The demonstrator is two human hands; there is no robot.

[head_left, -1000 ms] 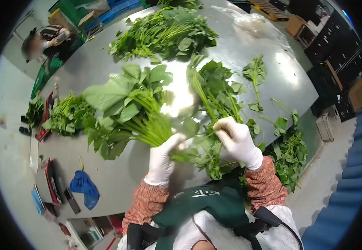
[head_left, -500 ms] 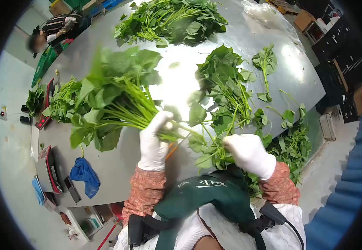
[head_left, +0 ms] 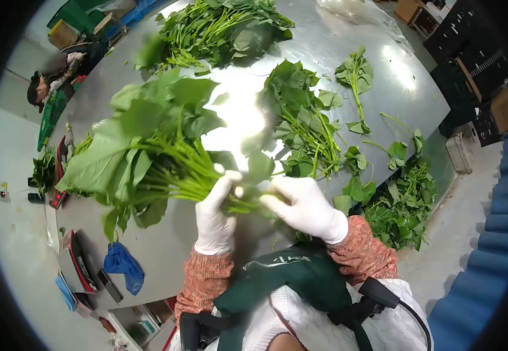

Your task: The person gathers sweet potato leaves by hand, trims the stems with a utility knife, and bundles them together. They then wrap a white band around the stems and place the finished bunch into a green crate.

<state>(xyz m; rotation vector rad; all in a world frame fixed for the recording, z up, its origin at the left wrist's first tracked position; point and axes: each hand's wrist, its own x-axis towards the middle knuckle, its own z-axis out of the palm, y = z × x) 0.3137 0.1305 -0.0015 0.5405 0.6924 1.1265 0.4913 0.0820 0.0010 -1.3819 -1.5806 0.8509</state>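
Note:
My left hand [head_left: 216, 213], in a white glove, is closed around the stems of a large bunch of leafy greens [head_left: 172, 175]. The broad leaves fan out to the left, and the cut ends poke out on the right of the fist. Close beside those ends, my right hand [head_left: 306, 207], also gloved, has its fingers pinched together on a leafy green stem [head_left: 260, 167], which is blurred. Beyond the right hand lies a loose pile of the same greens [head_left: 301, 117] on the metal table [head_left: 166, 251].
A big heap of greens [head_left: 225, 32] lies at the table's far side. Single sprigs [head_left: 356, 82] are at the right. More greens [head_left: 403, 205] sit below the table's right edge. A blue cloth [head_left: 124, 266] hangs at the left. Another person [head_left: 61, 76] is at the far left.
My right hand has moved left from the loose greens to the stem ends of the bunch. The left hand keeps hold of the bunch. The camera view has shifted slightly.

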